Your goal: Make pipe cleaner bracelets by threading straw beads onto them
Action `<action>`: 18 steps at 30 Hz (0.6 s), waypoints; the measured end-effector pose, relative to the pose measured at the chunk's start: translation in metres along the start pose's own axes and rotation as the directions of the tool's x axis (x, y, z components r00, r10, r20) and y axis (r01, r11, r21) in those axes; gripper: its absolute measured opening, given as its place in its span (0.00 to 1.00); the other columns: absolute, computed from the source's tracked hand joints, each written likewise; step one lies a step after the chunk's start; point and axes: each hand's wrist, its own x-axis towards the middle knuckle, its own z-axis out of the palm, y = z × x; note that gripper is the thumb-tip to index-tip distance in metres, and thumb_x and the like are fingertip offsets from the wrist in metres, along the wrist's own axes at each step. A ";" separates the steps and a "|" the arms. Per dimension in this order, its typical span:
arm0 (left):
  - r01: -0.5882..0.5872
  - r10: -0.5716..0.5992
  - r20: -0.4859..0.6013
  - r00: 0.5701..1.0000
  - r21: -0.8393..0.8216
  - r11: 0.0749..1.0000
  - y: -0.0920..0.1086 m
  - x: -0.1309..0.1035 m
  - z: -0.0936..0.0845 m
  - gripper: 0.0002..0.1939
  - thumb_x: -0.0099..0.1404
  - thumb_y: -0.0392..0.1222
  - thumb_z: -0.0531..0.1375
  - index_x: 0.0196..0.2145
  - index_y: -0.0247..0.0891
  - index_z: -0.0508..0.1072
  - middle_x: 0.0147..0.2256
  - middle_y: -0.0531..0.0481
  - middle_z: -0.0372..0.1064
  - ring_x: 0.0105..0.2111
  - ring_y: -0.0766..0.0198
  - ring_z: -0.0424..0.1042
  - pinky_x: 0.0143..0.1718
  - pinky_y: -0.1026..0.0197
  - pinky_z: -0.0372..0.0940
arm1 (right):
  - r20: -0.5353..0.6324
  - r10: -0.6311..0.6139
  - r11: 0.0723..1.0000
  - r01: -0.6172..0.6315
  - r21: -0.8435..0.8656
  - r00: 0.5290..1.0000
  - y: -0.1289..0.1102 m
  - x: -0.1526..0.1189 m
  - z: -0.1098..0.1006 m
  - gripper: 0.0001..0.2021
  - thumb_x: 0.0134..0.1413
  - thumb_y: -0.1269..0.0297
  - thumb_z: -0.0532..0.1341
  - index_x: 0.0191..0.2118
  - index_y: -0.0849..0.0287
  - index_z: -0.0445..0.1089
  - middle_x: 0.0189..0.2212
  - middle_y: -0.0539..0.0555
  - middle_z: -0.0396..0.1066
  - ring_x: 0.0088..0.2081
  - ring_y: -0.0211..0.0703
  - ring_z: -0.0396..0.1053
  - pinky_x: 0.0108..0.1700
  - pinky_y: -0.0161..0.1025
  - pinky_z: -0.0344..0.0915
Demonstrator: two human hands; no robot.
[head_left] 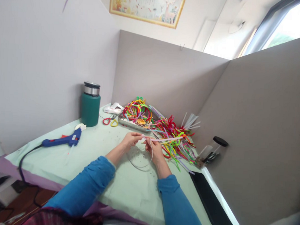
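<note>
Above the middle of the table, my left hand (131, 140) and my right hand (154, 150) are close together, both with fingers pinched. Between them is a pale pink pipe cleaner (167, 139), its long end running to the right past my right hand. A thin whitish hoop (140, 169), like a headband, hangs below the fingers; its upper ends meet at the pinch. Exactly how the pipe cleaner sits on the hoop is hidden by my fingertips.
A tray (134, 126) holds colourful rings, with a heap of pipe cleaners (175, 134) beside it. Leftward are scissors (106, 121), a green bottle (90, 106) and a corded blue glue gun (63, 141). A black flat case (210, 201) and clear jar (214, 151) lie right. Partitions enclose the table.
</note>
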 end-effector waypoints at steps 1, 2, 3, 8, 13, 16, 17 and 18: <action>-0.009 0.009 -0.002 1.000 0.005 1.000 -0.001 0.000 0.000 0.27 0.37 0.54 0.72 0.30 0.30 0.76 0.16 0.57 0.58 0.16 0.75 0.48 0.20 0.64 0.38 | -0.004 -0.009 1.000 0.009 -0.018 1.000 0.000 0.000 0.000 0.19 0.41 0.50 0.70 0.34 0.62 0.75 0.24 0.51 0.72 0.19 0.32 0.60 0.20 0.32 0.56; -0.015 0.015 -0.008 1.000 0.011 1.000 -0.001 0.000 0.000 0.26 0.37 0.54 0.72 0.29 0.31 0.75 0.16 0.57 0.59 0.16 0.75 0.48 0.20 0.64 0.38 | -0.006 -0.016 0.999 0.016 -0.037 1.000 0.000 0.000 0.000 0.19 0.41 0.50 0.70 0.34 0.62 0.76 0.24 0.51 0.71 0.19 0.32 0.60 0.20 0.32 0.56; -0.018 0.019 -0.017 1.000 0.017 1.000 -0.002 0.001 0.000 0.26 0.37 0.55 0.72 0.28 0.32 0.74 0.17 0.57 0.59 0.16 0.75 0.49 0.19 0.65 0.39 | -0.008 -0.022 0.998 0.021 -0.055 1.000 0.000 0.000 0.000 0.19 0.41 0.50 0.70 0.33 0.62 0.76 0.24 0.51 0.71 0.19 0.32 0.60 0.20 0.32 0.56; 0.008 -0.006 -0.053 0.999 0.040 0.999 -0.004 0.003 0.000 0.22 0.39 0.53 0.71 0.26 0.34 0.72 0.16 0.58 0.57 0.15 0.75 0.48 0.19 0.65 0.37 | 0.003 -0.045 0.993 0.045 -0.111 0.999 -0.003 -0.001 0.001 0.17 0.41 0.53 0.70 0.33 0.62 0.76 0.21 0.50 0.69 0.19 0.33 0.58 0.21 0.33 0.54; 0.044 -0.042 -0.026 0.999 0.059 0.997 -0.003 0.000 0.000 0.18 0.43 0.51 0.69 0.21 0.35 0.68 0.13 0.60 0.52 0.14 0.75 0.45 0.19 0.64 0.36 | 0.052 -0.062 0.986 0.069 -0.154 0.997 -0.005 -0.003 0.003 0.17 0.42 0.54 0.69 0.36 0.61 0.76 0.17 0.47 0.66 0.20 0.35 0.59 0.23 0.33 0.55; 0.056 -0.055 -0.019 0.998 0.069 0.996 -0.003 -0.001 0.000 0.17 0.44 0.50 0.68 0.22 0.35 0.68 0.13 0.59 0.52 0.14 0.75 0.45 0.18 0.64 0.35 | 0.038 -0.063 0.977 0.070 -0.200 0.997 -0.003 -0.002 0.002 0.17 0.43 0.52 0.68 0.34 0.61 0.76 0.17 0.47 0.66 0.20 0.35 0.58 0.23 0.34 0.54; 0.063 -0.061 -0.021 0.998 0.079 0.995 -0.003 -0.001 0.001 0.17 0.44 0.50 0.68 0.22 0.35 0.69 0.13 0.59 0.52 0.14 0.75 0.45 0.18 0.64 0.35 | 0.022 -0.066 0.973 0.069 -0.221 0.998 -0.003 -0.002 0.002 0.17 0.43 0.51 0.67 0.32 0.61 0.76 0.17 0.48 0.65 0.19 0.35 0.58 0.23 0.34 0.54; 0.070 -0.068 -0.024 0.997 0.092 0.993 -0.003 -0.001 0.001 0.17 0.43 0.50 0.68 0.22 0.35 0.69 0.13 0.59 0.52 0.14 0.75 0.45 0.18 0.64 0.35 | 0.007 -0.071 0.968 0.071 -0.241 0.997 -0.002 -0.002 0.001 0.17 0.43 0.50 0.67 0.30 0.61 0.75 0.16 0.48 0.65 0.19 0.35 0.58 0.23 0.34 0.54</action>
